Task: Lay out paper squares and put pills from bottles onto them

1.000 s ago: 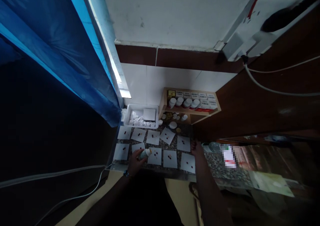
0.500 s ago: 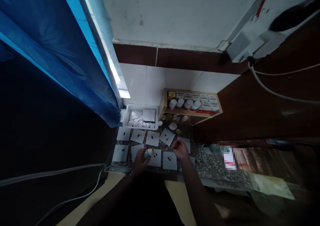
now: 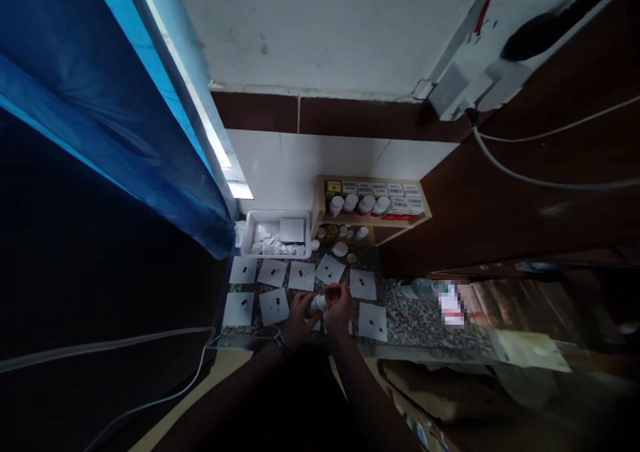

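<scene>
My left hand (image 3: 297, 322) is closed around a white pill bottle (image 3: 315, 305), tilted with its mouth toward the right. At that mouth my right hand (image 3: 340, 315) is cupped, fingers curled. A reddish-brown patch shows in its palm; whether that is pills or skin I cannot make out. Under and around both hands lie white paper squares (image 3: 239, 312) in two rows, most bearing a few small dark or reddish pills (image 3: 279, 301). My hands partly cover squares in the front row.
Behind the papers stands a white plastic tray (image 3: 249, 235) of folded papers. A wooden shelf (image 3: 425, 213) holds boxes and white bottles, with a round white lid (image 3: 340, 249) before it. A power strip (image 3: 453, 89) hangs on the wall. To the left is a blue curtain (image 3: 165, 165).
My right hand has moved left to the bottle's mouth, uncovering papers on the right. The bottle in my left hand has shifted right and tipped toward it. The view has shifted slightly.
</scene>
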Tool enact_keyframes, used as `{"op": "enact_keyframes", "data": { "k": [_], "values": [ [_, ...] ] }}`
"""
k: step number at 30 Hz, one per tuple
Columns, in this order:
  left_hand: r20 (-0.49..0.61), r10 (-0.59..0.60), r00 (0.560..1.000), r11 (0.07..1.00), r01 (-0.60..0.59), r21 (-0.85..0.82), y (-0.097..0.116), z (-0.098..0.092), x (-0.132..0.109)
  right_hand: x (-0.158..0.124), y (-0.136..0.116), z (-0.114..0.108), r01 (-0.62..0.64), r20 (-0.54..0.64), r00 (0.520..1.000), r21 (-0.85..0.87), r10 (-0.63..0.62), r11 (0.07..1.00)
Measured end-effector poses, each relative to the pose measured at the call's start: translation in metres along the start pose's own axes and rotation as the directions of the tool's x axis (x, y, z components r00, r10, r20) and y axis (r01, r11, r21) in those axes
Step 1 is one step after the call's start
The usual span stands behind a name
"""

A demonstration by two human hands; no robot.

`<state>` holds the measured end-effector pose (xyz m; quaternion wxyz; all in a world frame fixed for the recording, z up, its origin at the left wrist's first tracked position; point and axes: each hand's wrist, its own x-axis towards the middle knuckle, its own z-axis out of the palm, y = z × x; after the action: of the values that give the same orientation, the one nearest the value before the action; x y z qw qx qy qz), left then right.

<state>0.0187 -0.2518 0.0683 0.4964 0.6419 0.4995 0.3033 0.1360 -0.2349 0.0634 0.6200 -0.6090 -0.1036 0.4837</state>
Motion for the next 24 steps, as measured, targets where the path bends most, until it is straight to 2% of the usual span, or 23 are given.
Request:
{"op": "enact_keyframes", "data": {
  "k": [3, 10, 17, 24],
  "values": [
    [0.008, 0.045, 0.999, 0.999, -0.045, -0.01, 0.005, -0.001, 0.002, -0.009, -0.012, 0.007, 0.063, -0.111, 0.992, 0.031, -0.059, 0.998],
    [-0.013, 0.064, 0.998, 0.997, -0.065, -0.048, 0.011, -0.003, 0.002, -0.021, -0.022, 0.013, 0.159, -0.106, 0.983, 0.056, -0.152, 0.986],
    [-0.017, 0.05, 0.999, 0.997, -0.05, -0.06, 0.017, -0.008, 0.002, -0.022, -0.027, 0.016, 0.151, -0.111, 0.982, -0.027, -0.153, 0.988],
    [-0.003, 0.058, 0.998, 0.996, -0.058, -0.06, 0.015, -0.011, 0.002, -0.023, -0.025, 0.02, 0.157, -0.141, 0.978, 0.015, -0.153, 0.987]
  ]
}}
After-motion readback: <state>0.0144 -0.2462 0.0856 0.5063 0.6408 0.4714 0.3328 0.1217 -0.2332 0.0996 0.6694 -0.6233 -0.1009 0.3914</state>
